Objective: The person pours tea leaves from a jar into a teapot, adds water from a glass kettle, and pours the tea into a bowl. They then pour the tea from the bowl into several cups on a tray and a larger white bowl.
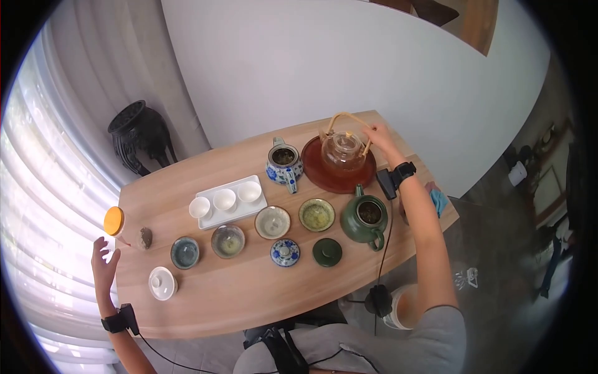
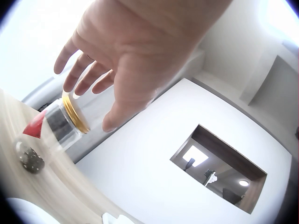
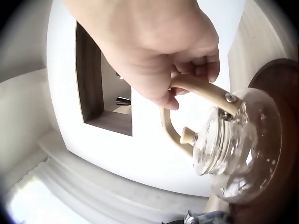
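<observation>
My right hand [image 1: 383, 141] grips the arched wooden handle of a clear glass teapot [image 1: 342, 153]. In the right wrist view its thumb and fingers curl round the handle [image 3: 203, 89]. The pot, lid on, is over a round red-brown tray [image 1: 321, 179]. At the far left, my left hand [image 1: 104, 267] is raised with fingers spread, holding nothing. Nearest to it is a clear jar with a gold-yellow lid [image 1: 114, 221]; the left wrist view shows the lid [image 2: 74, 114] just past the fingertips. Beside the jar sits a small dark speckled lump [image 1: 144, 237].
A blue-and-white teapot [image 1: 284, 167] and a green teapot [image 1: 364, 219] stand lidless, their lids near the front. Between them and the left are several tea bowls [image 1: 272, 222], a white tray [image 1: 218, 222] with three white cups, and a white lidded bowl [image 1: 162, 283]. A cloth [image 1: 438, 201] lies at right.
</observation>
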Demonstrator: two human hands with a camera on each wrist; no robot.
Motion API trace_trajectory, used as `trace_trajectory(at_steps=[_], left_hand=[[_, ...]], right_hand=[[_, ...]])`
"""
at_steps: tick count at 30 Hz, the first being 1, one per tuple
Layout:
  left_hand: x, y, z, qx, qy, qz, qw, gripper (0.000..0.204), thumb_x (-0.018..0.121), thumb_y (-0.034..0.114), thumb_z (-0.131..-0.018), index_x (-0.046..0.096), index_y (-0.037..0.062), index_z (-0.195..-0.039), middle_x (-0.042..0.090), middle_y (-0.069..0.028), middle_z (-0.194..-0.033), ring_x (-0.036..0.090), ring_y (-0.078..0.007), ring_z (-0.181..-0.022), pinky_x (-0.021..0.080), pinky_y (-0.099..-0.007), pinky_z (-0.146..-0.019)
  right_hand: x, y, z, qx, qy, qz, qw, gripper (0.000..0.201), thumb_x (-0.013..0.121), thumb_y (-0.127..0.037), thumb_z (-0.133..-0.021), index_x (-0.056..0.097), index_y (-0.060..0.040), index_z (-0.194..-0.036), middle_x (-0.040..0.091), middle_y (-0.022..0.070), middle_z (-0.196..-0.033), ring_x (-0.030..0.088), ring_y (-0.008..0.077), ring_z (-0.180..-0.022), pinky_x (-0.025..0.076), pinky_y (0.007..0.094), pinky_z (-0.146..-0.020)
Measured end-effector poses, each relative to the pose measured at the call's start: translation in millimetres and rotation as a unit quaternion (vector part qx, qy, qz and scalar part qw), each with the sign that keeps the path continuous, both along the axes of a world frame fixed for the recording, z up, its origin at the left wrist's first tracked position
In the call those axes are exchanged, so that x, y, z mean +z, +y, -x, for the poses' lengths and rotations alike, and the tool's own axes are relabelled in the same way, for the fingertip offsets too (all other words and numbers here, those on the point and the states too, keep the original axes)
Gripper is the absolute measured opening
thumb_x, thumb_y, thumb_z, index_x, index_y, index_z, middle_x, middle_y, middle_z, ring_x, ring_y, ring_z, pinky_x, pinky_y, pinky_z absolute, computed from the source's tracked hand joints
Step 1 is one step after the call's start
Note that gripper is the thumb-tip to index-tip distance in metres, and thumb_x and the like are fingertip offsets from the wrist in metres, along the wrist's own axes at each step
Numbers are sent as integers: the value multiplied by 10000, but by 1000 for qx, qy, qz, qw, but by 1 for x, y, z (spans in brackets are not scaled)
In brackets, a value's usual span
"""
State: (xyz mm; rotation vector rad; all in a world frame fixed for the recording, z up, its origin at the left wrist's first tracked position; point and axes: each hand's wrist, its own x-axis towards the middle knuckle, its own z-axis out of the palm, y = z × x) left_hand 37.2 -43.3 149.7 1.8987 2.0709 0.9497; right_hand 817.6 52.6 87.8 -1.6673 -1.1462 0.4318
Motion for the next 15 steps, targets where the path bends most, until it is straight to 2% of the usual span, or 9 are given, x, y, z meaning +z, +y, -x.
trace_trajectory(at_steps=[1,3,4,6,10,12,15], left_hand=[[6,2,-12,1,0,2,1000,548,690,146,-786,451,38,-1267,555,-140,-1159,551,-256,-983,456,-384,-801],[18,9,-33,-53,32,-22,998,506,676,128,-791,469,26,-1241,557,-128,-1165,555,-264,-1007,446,-382,-843],[21,13,-43,-51,33,-22,998,506,676,128,-791,469,26,-1241,557,-128,-1165,555,-264,-1007,446,-382,-843],[26,22,-63,-143,94,-109,979,478,666,105,-789,484,18,-1222,554,-134,-1167,551,-287,-1051,426,-361,-894],[48,27,-133,-206,124,-157,958,517,653,44,-745,469,1,-1226,521,-172,-1228,469,-340,-1179,361,-379,-1004],[59,29,-169,-251,150,-177,940,540,663,69,-731,464,14,-1231,504,-164,-1262,430,-348,-1226,323,-404,-1049],[65,39,-223,-326,199,-222,897,546,675,120,-731,466,25,-1227,488,-155,-1288,385,-344,-1273,283,-457,-1074]], right_hand=[[7,-3,10,1,0,2,1000,276,661,-236,-759,573,14,-685,560,68,-609,530,156,-534,414,303,-486],[20,-9,34,20,102,-36,994,264,676,-224,-737,575,16,-693,489,24,-568,461,141,-497,359,294,-459],[22,-9,40,21,103,-36,994,264,676,-224,-737,575,16,-693,489,24,-568,461,141,-497,359,294,-459],[23,-8,49,-10,149,-50,988,214,667,-168,-705,566,16,-660,452,3,-556,415,126,-506,321,286,-467],[21,0,53,-27,153,-97,983,188,649,-126,-667,545,14,-597,445,8,-551,405,119,-527,315,296,-485],[34,-8,62,-70,97,-85,989,192,636,-112,-644,521,8,-548,439,5,-551,388,117,-535,297,308,-485],[49,-18,57,-80,139,-124,979,193,633,-112,-651,522,5,-545,455,10,-558,387,116,-530,294,310,-480]])
